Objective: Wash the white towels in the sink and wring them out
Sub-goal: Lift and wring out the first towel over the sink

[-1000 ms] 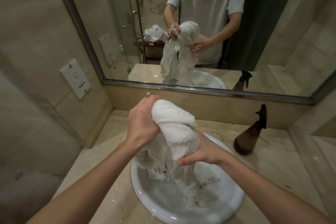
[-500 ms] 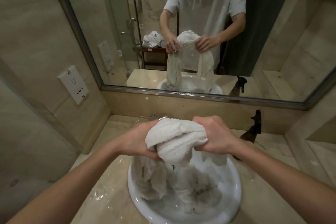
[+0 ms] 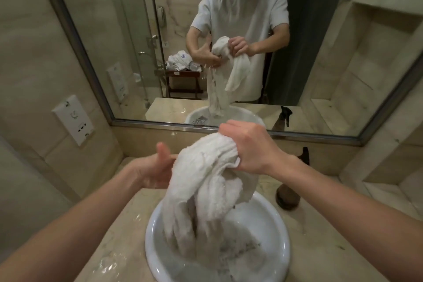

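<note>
A wet white towel (image 3: 206, 178) hangs in a bunched rope from my hands down into the round white sink basin (image 3: 283, 236), where its lower end lies piled. My right hand (image 3: 247, 146) grips the top of the bundle from the right, knuckles up. My left hand (image 3: 153, 169) is at the bundle's left side. Its thumb sticks up free and its fingers reach behind the cloth. The mirror shows those fingers curled under the towel. Drops fall from the towel in the reflection.
A brown spray bottle (image 3: 288, 199) stands on the marble counter (image 3: 332, 236) right of the basin. A large mirror (image 3: 320, 52) runs behind the basin. A socket panel (image 3: 73, 119) sits on the left wall. Water is splashed on the counter at the front left.
My right hand has risen and moved left onto the top of the bundle. My left hand has slid lower along the left side, thumb lifted. The towel hangs longer.
</note>
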`<state>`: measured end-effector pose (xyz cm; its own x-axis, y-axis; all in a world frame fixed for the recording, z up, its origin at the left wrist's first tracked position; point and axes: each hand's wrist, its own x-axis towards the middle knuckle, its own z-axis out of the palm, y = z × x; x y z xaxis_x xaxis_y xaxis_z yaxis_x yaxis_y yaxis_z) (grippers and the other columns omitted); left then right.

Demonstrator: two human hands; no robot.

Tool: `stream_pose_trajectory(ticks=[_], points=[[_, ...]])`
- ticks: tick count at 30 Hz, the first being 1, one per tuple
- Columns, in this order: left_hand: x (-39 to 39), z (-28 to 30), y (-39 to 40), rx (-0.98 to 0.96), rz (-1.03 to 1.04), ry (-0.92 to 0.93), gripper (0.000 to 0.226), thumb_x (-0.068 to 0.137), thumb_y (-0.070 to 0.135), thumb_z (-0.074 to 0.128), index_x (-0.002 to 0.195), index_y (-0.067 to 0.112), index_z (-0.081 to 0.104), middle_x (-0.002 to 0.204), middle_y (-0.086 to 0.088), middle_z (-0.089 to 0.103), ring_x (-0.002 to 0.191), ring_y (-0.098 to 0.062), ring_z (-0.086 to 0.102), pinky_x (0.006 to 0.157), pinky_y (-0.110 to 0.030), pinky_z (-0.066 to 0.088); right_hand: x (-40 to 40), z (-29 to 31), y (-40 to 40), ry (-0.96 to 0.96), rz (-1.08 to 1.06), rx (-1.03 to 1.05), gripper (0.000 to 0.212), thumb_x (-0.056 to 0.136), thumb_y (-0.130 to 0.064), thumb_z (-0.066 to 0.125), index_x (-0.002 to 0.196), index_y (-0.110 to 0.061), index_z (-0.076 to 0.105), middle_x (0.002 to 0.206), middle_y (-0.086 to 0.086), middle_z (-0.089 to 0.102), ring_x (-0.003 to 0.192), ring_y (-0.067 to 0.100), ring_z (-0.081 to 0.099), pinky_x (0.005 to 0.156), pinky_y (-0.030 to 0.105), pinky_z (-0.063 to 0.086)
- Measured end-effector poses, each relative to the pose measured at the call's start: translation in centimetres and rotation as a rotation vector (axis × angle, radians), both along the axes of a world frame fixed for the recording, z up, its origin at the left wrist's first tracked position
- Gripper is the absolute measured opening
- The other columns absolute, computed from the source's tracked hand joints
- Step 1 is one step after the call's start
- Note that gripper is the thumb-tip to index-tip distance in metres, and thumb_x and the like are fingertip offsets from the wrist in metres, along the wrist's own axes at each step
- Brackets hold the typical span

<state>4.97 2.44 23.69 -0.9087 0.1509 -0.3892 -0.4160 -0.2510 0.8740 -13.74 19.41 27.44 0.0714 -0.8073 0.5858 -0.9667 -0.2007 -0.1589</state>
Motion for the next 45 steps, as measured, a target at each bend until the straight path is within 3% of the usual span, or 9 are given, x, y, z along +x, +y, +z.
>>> stream_pose_trajectory(ticks=[4, 13, 19, 24, 28, 33, 36, 39, 45], points=[[-1.9, -0.5, 1.2, 0.036, 0.045, 0.027, 0.096, 0.01, 0.072, 0.088, 0.088, 0.017, 0.082, 0.086, -0.003, 0.077, 0.077, -0.013, 0.074, 0.068, -0.026, 0.06, -0.4, 0.0, -0.4, 0.063, -0.026, -0.007, 0.036, 0.078, -0.045, 0.071, 0.078, -0.014, 0.053, 0.07, -0.002, 0.051, 0.059, 0.017, 0.045, 0.053, 0.03, 0.034], [-1.2, -2.6, 2.3, 0.15, -0.079, -0.009, 0.086, 0.016, 0.068, 0.093, 0.093, 0.031, 0.081, 0.097, 0.009, 0.077, 0.095, -0.005, 0.071, 0.085, -0.024, 0.055, -1.7, -0.2, -0.6, 0.277, 0.007, -0.083, 0.024, 0.085, -0.035, 0.067, 0.08, -0.014, 0.059, 0.07, 0.001, 0.057, 0.059, 0.014, 0.046, 0.058, 0.026, 0.031], [-1.0, -1.2, 4.1, 0.091, -0.025, -0.001, 0.082, 0.033, 0.039, 0.102, 0.105, 0.01, 0.076, 0.098, -0.003, 0.077, 0.088, -0.014, 0.074, 0.077, -0.027, 0.058, -2.6, -1.8, -0.8, 0.307, -0.03, 0.074, 0.021, 0.084, -0.026, 0.074, 0.092, -0.013, 0.06, 0.075, 0.001, 0.062, 0.06, 0.021, 0.056, 0.055, 0.031, 0.045], [-1.0, 1.0, 4.3, -0.34, 0.069, 0.009, 0.109, 0.038, 0.045, 0.099, 0.134, 0.017, 0.056, 0.126, -0.003, 0.069, 0.116, -0.023, 0.065, 0.104, -0.043, 0.049, -2.5, -2.6, 0.1, 0.318, -0.273, 0.419, 0.075, 0.08, -0.032, 0.075, 0.146, -0.028, 0.04, 0.105, -0.001, 0.071, 0.085, 0.026, 0.066, 0.069, 0.04, 0.055], [-0.8, 2.5, 4.6, -0.974, 0.08, 0.025, 0.109, 0.032, 0.051, 0.095, 0.13, 0.031, 0.051, 0.124, 0.015, 0.065, 0.114, -0.005, 0.061, 0.103, -0.032, 0.049, -1.2, -3.2, 0.3, 0.131, -0.336, 0.616, 0.024, 0.08, -0.042, 0.067, 0.099, -0.029, 0.06, 0.093, -0.003, 0.067, 0.087, 0.028, 0.063, 0.067, 0.035, 0.047], [-1.5, 2.3, 4.0, -1.856, -0.021, -0.04, 0.103, 0.05, 0.059, 0.085, 0.134, 0.025, 0.035, 0.099, 0.003, 0.067, 0.084, -0.023, 0.065, 0.075, -0.039, 0.057, 0.1, -4.7, -0.6, -0.188, -0.332, 0.835, 0.023, 0.056, -0.03, 0.079, 0.061, -0.025, 0.057, 0.063, -0.009, 0.058, 0.063, 0.017, 0.058, 0.055, 0.028, 0.043], [-1.7, 2.2, 2.8, -2.008, -0.006, 0.042, 0.078, 0.059, 0.044, 0.078, 0.122, 0.021, 0.039, 0.075, 0.003, 0.061, 0.063, -0.021, 0.059, 0.064, -0.038, 0.056, 0.8, -5.0, -1.0, -0.619, -0.275, 0.874, 0.021, 0.051, -0.018, 0.078, 0.057, -0.016, 0.059, 0.058, -0.005, 0.058, 0.056, 0.013, 0.052, 0.053, 0.03, 0.039], [-1.6, 1.9, 1.9, -2.017, 0.063, 0.105, 0.075, 0.059, 0.042, 0.077, 0.122, 0.021, 0.04, 0.083, 0.004, 0.064, 0.066, -0.021, 0.056, 0.066, -0.034, 0.048, 2.3, -5.2, -0.7, -1.073, -0.225, 0.791, 0.02, 0.043, -0.006, 0.07, 0.06, -0.012, 0.063, 0.062, 0.003, 0.058, 0.061, 0.017, 0.053, 0.06, 0.031, 0.039], [-2.3, 1.2, 0.9, -1.998, 0.273, 0.236, 0.077, 0.061, 0.051, 0.08, 0.119, 0.021, 0.04, 0.081, 0.004, 0.058, 0.07, -0.023, 0.054, 0.069, -0.034, 0.035, 5.4, -5.7, -1.0, -1.536, -0.186, 0.465, 0.016, 0.04, 0.002, 0.058, 0.051, -0.008, 0.062, 0.051, 0.004, 0.055, 0.048, 0.017, 0.054, 0.046, 0.019, 0.041]])
